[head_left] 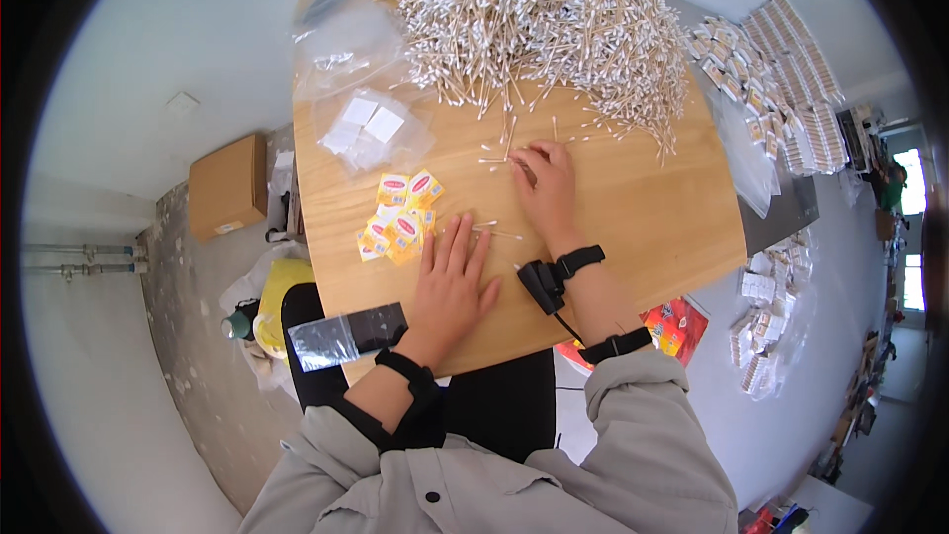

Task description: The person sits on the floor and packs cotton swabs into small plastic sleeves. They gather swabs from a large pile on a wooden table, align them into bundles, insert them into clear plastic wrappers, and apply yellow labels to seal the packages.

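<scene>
My left hand (453,282) lies flat on the wooden table with its fingers stretched out. Its fingertips are beside yellow and white printed cards (403,227) and a couple of loose cotton swabs (504,232). Farther forward, my right hand (547,188) has its fingers curled, thumb toward index finger, at the end of a cotton swab (494,159); the fingertips partly hide the contact. A few more swabs lie around it. Beyond it rises a large heap of cotton swabs (534,20) with wooden sticks and white tips.
Clear plastic bags (351,40) and small bags with white labels (371,129) lie at the table's left. A dark clear-ended pouch (346,336) overhangs the near left edge. Stacked swab packs (796,79) stand off to the right. A cardboard box (227,188) is at left.
</scene>
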### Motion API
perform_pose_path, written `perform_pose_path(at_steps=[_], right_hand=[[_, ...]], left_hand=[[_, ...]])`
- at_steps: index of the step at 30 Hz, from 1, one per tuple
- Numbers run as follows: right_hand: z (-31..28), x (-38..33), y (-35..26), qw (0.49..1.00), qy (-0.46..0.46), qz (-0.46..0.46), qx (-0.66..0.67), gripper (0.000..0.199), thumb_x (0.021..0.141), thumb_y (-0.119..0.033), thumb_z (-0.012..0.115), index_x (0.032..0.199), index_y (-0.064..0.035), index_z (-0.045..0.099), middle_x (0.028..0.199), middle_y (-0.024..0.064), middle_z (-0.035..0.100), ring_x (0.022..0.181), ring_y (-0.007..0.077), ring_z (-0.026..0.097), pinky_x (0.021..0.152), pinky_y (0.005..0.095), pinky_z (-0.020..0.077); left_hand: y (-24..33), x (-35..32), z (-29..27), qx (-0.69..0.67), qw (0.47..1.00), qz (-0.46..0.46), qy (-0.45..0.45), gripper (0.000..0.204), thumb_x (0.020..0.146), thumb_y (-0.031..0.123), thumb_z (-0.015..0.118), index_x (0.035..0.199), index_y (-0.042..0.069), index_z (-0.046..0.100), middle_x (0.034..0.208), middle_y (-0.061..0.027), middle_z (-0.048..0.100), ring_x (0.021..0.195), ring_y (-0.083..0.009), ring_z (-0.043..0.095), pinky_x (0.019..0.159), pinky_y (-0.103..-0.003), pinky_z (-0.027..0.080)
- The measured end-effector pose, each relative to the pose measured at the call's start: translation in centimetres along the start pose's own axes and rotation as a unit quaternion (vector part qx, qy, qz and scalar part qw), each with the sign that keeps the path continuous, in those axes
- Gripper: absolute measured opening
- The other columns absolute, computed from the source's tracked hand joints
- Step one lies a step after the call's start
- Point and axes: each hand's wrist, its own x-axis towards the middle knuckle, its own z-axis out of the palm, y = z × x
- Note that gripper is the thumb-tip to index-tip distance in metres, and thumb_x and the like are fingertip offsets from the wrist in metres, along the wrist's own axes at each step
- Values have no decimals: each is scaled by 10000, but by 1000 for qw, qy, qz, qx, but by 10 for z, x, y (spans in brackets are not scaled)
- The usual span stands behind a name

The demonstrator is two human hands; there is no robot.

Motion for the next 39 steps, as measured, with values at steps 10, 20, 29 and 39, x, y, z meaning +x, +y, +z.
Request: perform_pose_path(at_steps=[10,20,29,39], right_hand=[[-38,-63,-35,983,-17,124,136,271,837,-66,678,1106,-90,688,1184,142,529,1101,281,536,925,383,464],[-40,-60,-38,994,-110,-16,19,326,735,-116,766,1056,-116,712,1168,133,503,1097,312,516,957,407,433],[-28,-61,-34,997,-77,14,27,182,755,-116,760,930,-99,715,1086,112,547,1015,301,539,893,408,445],[-25,-61,-32,998,-64,13,4,169,777,-150,750,942,-122,722,1048,98,569,1045,305,544,906,425,433]], left_hand=[[1,-25,10,25,1000,-1,14,713,853,328,641,1442,8,397,1545,-164,319,1446,-296,277,1181,-507,185],[12,-60,1,-38,999,-23,-15,786,806,254,698,1453,-22,347,1537,-170,318,1449,-318,270,1183,-509,191],[-12,-22,-6,-105,987,-41,113,428,724,110,756,1124,60,610,1096,-106,553,1053,-301,524,941,-446,387],[-27,-14,-2,-114,982,-15,151,197,724,75,743,884,95,630,939,-60,565,925,-266,544,833,-394,405]])
